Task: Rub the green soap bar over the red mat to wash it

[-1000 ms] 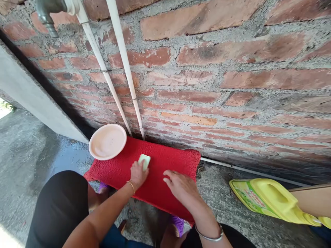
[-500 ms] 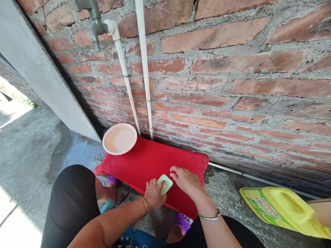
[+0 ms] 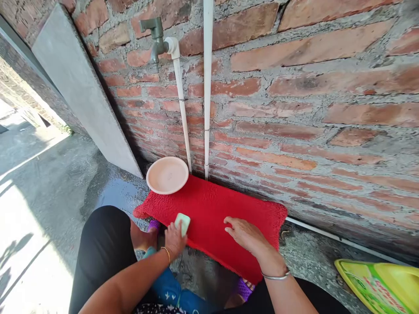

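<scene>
A red, rough-textured cloth (image 3: 216, 213) lies spread out low in front of me, between my knees and the brick wall. My left hand (image 3: 176, 240) grips a pale green rounded block (image 3: 183, 223) at the cloth's near edge, left of the middle. Whether the block is a soap bar or a brush, I cannot tell, as its underside is hidden. My right hand (image 3: 244, 233) is over the right part of the cloth, fingers loosely bent and apart, holding nothing. Whether it touches the cloth is unclear.
A pale pink basin (image 3: 167, 175) sits on the cloth's far left corner. Above it, a tap (image 3: 157, 43) and white pipes (image 3: 207, 87) run along the brick wall. A yellow detergent bottle (image 3: 386, 283) lies at right. A grey slab (image 3: 85, 87) leans at left.
My left hand has slid left along the cloth with the pale green block. My right hand stays over the right side. The view has swung left, bringing the whole tap into sight.
</scene>
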The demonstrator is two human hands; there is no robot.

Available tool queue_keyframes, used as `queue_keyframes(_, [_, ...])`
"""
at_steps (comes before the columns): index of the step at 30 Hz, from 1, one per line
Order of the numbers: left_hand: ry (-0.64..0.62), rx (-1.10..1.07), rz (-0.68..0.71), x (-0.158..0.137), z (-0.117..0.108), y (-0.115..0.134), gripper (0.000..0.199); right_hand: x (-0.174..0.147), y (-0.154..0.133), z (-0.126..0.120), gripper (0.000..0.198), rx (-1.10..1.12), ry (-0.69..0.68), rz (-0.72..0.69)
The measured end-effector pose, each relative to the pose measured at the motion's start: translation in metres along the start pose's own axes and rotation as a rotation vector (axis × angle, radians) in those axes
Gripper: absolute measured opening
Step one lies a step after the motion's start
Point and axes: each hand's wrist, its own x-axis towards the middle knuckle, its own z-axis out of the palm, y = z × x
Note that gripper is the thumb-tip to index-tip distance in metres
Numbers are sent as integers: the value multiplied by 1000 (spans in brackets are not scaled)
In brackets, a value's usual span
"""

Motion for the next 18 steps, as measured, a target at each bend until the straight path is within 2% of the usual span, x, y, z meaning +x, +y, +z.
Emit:
queue_keyframes(3, [-191, 14, 396, -29, 19, 18, 66, 3, -1, 5, 35, -4, -30, 0])
queue_keyframes(4, [-223, 25, 462, -31, 20, 17, 66, 4, 0, 7, 36, -6, -39, 0])
queue_keyframes(5, [-228, 35, 465, -28, 19, 13, 65, 5, 0, 8, 36, -9, -44, -4])
queue_keyframes(7, [-161, 47, 300, -12, 9, -4, 61, 5, 3, 12, 34, -11, -41, -16])
queue_keyframes(10, [-13, 61, -86, 21, -15, -36, 56, 6, 8, 16, 35, -3, -28, -24])
queue_keyframes(12, [16, 64, -275, 34, -24, -48, 54, 6, 10, 16, 35, 10, -34, -25])
queue_keyframes(13, [6, 67, -312, 35, -25, -49, 54, 6, 10, 16, 35, 14, -39, -26])
queue_keyframes(15, [-31, 72, -291, 26, -18, -42, 55, 6, 9, 14, 36, 8, -59, -22])
queue_keyframes(18, [-103, 66, -57, -5, 9, -18, 60, 6, 5, 11, 37, -7, -90, -12])
